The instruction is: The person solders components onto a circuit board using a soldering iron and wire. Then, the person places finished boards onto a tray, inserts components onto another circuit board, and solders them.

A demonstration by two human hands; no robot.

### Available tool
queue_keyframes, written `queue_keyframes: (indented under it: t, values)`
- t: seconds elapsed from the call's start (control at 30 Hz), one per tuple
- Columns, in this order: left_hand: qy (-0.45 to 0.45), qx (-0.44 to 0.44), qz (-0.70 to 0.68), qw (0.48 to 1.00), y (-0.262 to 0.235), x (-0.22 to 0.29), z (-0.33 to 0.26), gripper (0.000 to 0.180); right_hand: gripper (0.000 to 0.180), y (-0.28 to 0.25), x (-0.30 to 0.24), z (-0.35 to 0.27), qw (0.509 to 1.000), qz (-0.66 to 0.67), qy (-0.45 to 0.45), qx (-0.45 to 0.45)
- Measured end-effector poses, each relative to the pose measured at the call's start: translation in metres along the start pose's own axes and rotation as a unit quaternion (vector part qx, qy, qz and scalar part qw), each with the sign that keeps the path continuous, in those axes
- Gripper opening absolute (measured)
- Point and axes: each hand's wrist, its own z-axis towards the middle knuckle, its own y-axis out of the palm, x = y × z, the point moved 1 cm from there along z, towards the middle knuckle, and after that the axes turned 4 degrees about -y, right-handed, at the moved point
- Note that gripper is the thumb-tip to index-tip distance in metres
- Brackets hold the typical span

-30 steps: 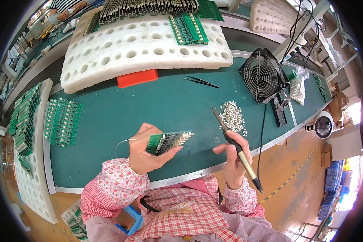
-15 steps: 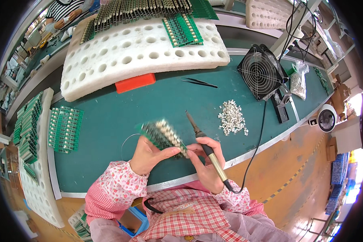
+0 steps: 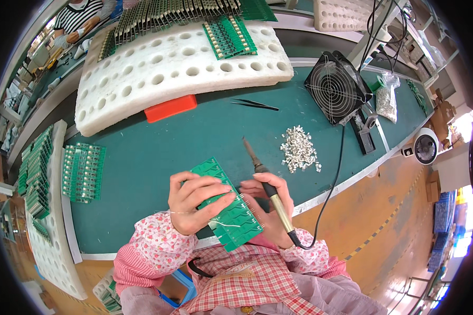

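Observation:
A green circuit board (image 3: 237, 226) is tilted in front of me, its underside with traces turned up. My left hand (image 3: 190, 202) is closed on the board's left side, fingers lying across it. A thin silvery wire (image 3: 225, 225) passes by that hand and over the board; how it is held is hidden. In my right hand (image 3: 274, 231) is a soldering iron (image 3: 279, 210), its tip pointing up and away, apart from the board. The right palm and fingers are beside the board's right edge, where a row of pins sticks out; whether they touch is unclear.
White connectors (image 3: 299, 149) lie piled at right, near a black fan (image 3: 333, 89). Tweezers (image 3: 255, 104) and a red box (image 3: 171, 108) lie by a white foam block (image 3: 142, 79) full of boards. More boards (image 3: 84, 172) lie left. The iron's cable (image 3: 332, 205) runs toward the fan.
The board has been turned over, from component side to trace side, and is lower now. My left hand has moved over its top. The right hand still holds the soldering iron.

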Motion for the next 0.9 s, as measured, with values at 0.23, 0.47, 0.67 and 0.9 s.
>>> queue_keyframes:
  t: [0.23, 0.47, 0.67, 0.9]
  values:
    - [-0.414, -0.034, -0.311, 0.855, 0.011, -0.009, -0.003, 0.01, 0.028, -0.065, -0.004, 0.034, 0.911, -0.362, -0.198, 0.022]
    - [-0.589, -0.036, -0.559, 0.583, 0.021, -0.015, -0.007, 0.022, 0.031, -0.086, 0.006, 0.038, 0.826, -0.502, -0.244, -0.077]
    - [-0.59, -0.045, -0.594, 0.545, 0.016, -0.016, -0.006, 0.023, 0.026, -0.075, 0.008, 0.05, 0.787, -0.563, -0.236, -0.083]
    - [-0.579, -0.035, -0.606, 0.544, 0.013, -0.016, -0.006, 0.021, 0.029, -0.071, 0.011, 0.059, 0.798, -0.544, -0.246, -0.081]
